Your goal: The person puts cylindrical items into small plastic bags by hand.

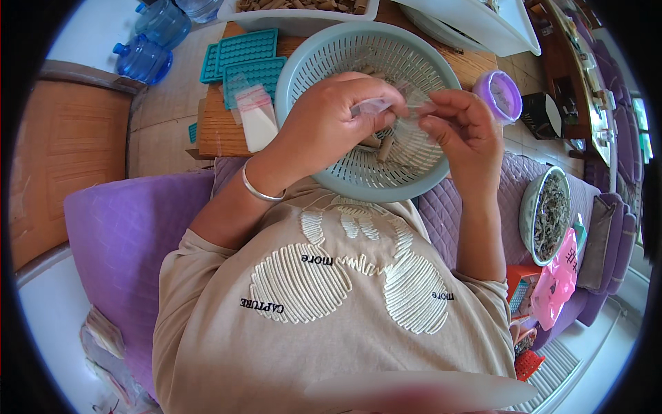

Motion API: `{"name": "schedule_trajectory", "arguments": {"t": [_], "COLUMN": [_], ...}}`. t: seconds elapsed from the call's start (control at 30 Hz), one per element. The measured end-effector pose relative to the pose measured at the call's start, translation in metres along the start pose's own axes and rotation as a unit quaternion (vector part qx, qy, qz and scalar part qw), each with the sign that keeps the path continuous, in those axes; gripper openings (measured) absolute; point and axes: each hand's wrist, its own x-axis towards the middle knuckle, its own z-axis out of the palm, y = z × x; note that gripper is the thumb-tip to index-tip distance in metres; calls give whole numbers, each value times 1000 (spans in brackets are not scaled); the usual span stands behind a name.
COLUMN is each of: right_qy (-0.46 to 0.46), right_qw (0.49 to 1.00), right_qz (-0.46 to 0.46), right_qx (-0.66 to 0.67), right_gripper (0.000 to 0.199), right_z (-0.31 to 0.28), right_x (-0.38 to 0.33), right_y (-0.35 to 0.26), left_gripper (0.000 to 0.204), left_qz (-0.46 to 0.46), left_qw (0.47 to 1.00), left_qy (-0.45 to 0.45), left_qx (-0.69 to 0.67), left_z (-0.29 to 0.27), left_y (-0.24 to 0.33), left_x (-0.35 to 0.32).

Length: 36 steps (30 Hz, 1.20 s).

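Hands meeting over round pale-blue slotted plastic colander [324,65], held at chest height above lap. Left hand [331,121] curled closed, fingertips pinching one edge of small clear plastic zip bag [407,110]; right hand [462,124] pinching opposite edge between thumb and forefinger. Bag stretched taut between both, directly over colander bowl, probably so anything dropped falls back in rather than onto sofa. Short tan stick-shaped pieces [383,146] lying loose on colander floor, just under the bag, close for picking. Silver bangle [258,190] on left wrist.

Low wooden table [217,131] just beyond colander, near enough to reach without rising. Stack of spare clear bags [256,117] on its near edge, beside teal silicone grid moulds [245,58]. White rectangular tray of more tan pieces [303,17] at far edge. Small round tub with purple lid [500,95] to the right of colander. Bowl of grey-green dried matter [548,215] on purple quilted sofa cushion [124,234], right side, with pink plastic bag [557,281] next to it. Blue water jugs [155,38] on floor, well apart.
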Motion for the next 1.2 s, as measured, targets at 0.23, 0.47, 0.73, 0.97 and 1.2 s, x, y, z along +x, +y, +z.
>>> {"name": "schedule_trajectory", "arguments": {"t": [0.23, 0.47, 0.73, 0.97, 1.2], "right_qy": [70, 46, -206, -378, -227], "right_qw": [973, 968, 861, 752, 952], "right_qz": [-126, -185, -137, -30, 0], "right_qx": [-182, -162, -444, -540, -206], "right_gripper": [22, 21, 15, 22, 8], "right_z": [14, 39, 37, 51, 19], "right_x": [-2, 8, 38, 49, 47], "right_y": [9, 11, 31, 49, -28], "left_gripper": [17, 15, 19, 22, 39], "left_qz": [65, -37, -121, -128, -184], "left_qw": [994, 994, 956, 928, 940], "left_qy": [39, 10, 189, 237, 144], "left_qx": [-82, -106, -189, -258, -249], "left_z": [4, -22, -38, -22, -9], "left_y": [-15, -11, -31, -33, -39], "left_x": [4, -7, -19, -27, -27]}}
